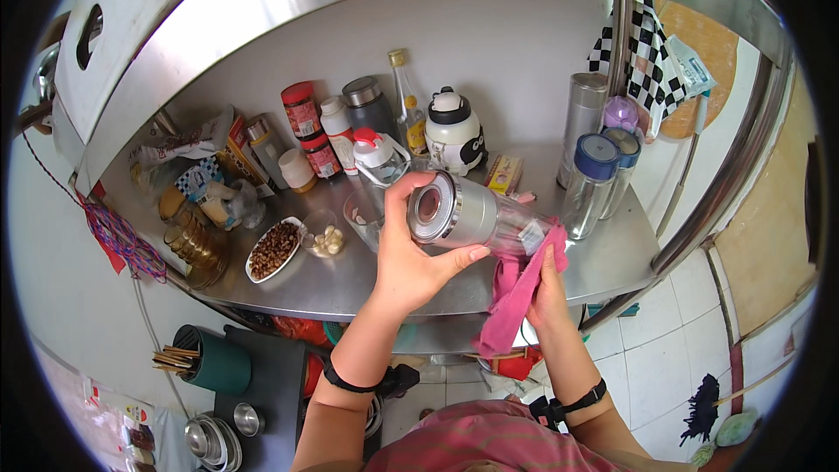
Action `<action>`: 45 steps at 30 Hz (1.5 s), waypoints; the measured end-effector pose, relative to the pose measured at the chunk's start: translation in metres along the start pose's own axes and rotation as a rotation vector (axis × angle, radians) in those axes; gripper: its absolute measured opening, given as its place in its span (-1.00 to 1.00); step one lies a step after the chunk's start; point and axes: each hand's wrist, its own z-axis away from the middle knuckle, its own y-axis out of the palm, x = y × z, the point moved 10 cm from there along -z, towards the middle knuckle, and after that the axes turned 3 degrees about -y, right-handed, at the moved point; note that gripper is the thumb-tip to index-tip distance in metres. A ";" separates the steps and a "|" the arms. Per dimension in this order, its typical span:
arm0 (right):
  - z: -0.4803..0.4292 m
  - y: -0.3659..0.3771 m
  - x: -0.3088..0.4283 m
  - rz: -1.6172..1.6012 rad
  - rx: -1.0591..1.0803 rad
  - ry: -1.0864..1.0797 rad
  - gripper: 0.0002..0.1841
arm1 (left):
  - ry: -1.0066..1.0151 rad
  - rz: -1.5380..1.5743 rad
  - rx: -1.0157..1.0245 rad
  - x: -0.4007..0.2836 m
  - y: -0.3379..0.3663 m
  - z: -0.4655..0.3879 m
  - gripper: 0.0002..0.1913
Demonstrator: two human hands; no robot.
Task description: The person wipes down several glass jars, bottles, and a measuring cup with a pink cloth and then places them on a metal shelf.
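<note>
My left hand grips a clear bottle by its silver metal lid end, the bottle tilted sideways above the steel shelf. A pink cloth is in my right hand, pressed against the bottle's far end and hanging below it. Just behind the bottle stand a clear jug with a red and white lid and a white and black cartoon flask. To the right are clear bottles with blue lids and a tall silver flask.
On the steel shelf are a dish of brown nuts or beans, a glass bowl of garlic cloves, stacked amber glasses, red-lidded jars and a small yellow box. A green chopstick holder stands at lower left.
</note>
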 end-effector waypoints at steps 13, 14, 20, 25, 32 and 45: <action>0.011 0.022 0.031 0.882 0.177 -0.372 -0.78 | 0.254 -0.350 -0.065 -0.007 0.071 -0.171 -0.26; 0.012 0.023 0.031 0.868 0.182 -0.345 -0.77 | 0.240 -0.452 -0.094 -0.004 0.078 -0.184 -0.24; 0.014 0.022 0.028 0.941 0.240 -0.343 -0.74 | 0.078 -0.729 -0.058 0.064 0.110 -0.242 -0.24; 0.015 0.034 0.037 0.955 0.320 -0.390 -0.76 | -0.128 -0.827 -0.012 0.113 0.118 -0.252 -0.17; 0.016 0.035 0.032 0.904 0.348 -0.312 -0.74 | -0.344 -0.935 0.059 0.146 0.111 -0.257 -0.12; 0.010 0.028 0.045 1.013 0.275 -0.352 -0.66 | 0.312 -1.173 -0.065 0.064 0.135 -0.214 -0.26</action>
